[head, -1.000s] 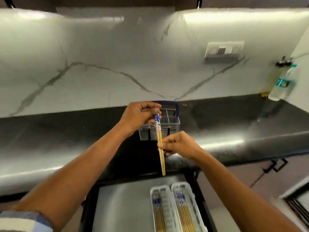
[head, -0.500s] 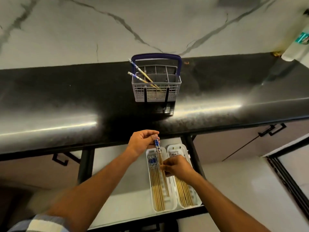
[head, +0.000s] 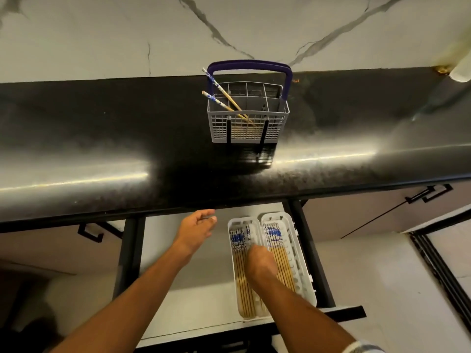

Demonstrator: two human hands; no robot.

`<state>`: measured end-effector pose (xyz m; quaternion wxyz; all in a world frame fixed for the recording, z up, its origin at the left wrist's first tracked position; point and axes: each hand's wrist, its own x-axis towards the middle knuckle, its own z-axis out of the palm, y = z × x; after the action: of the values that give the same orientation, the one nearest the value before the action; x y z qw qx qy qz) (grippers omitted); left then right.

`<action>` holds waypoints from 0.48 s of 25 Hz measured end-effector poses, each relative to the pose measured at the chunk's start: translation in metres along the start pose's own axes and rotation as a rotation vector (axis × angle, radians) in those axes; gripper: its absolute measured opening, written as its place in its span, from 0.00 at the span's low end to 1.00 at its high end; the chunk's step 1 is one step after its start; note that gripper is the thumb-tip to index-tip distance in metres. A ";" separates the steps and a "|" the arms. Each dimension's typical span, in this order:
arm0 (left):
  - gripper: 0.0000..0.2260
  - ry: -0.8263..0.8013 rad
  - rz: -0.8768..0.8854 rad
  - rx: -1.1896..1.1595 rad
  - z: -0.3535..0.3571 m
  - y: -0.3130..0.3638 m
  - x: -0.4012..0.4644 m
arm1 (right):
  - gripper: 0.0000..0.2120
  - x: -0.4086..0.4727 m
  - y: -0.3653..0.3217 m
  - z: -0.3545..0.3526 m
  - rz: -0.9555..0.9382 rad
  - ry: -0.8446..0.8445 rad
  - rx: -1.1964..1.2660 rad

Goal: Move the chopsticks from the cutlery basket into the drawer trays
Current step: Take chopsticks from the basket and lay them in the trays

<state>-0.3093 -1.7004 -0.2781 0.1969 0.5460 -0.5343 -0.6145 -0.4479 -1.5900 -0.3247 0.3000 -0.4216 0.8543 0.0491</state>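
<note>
A grey cutlery basket (head: 276, 128) with a blue handle stands on the black counter (head: 102, 138). Two blue-tipped chopsticks (head: 221, 99) lean out of its left side. Below, the open drawer (head: 193, 281) holds two white trays side by side. The left tray (head: 231, 253) and the right tray (head: 302, 266) each hold several chopsticks. My right hand (head: 258, 262) is down in the left tray, fingers closed on a pair of chopsticks (head: 247, 231) lying there. My left hand (head: 198, 229) hovers over the drawer left of the trays, fingers loosely apart and holding nothing.
A marble wall rises behind the counter. A pale bottle (head: 461, 68) sits at the far right corner. Black cabinet handles (head: 429, 194) flank the drawer, and the counter's front edge overhangs the drawer's back.
My left hand let go of the chopsticks' blue ends and drew back to the left. My right hand lowered the pair into the left tray. The view tilted further down.
</note>
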 end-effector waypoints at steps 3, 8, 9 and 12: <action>0.11 0.000 -0.020 -0.055 -0.011 -0.002 -0.008 | 0.12 0.006 -0.004 0.005 -0.011 0.003 -0.100; 0.09 0.007 -0.029 -0.108 -0.025 0.000 -0.012 | 0.11 0.015 -0.004 0.013 -0.059 0.028 -0.202; 0.09 0.005 -0.031 -0.116 -0.026 0.000 -0.013 | 0.11 0.015 -0.005 0.015 -0.060 0.023 -0.204; 0.10 -0.008 -0.021 -0.115 -0.027 0.001 -0.016 | 0.10 0.014 -0.006 0.023 -0.064 0.011 -0.202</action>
<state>-0.2808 -1.6998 -0.2656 0.2193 0.5371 -0.4931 -0.6483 -0.4394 -1.5953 -0.3497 0.2526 -0.4771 0.8328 0.1229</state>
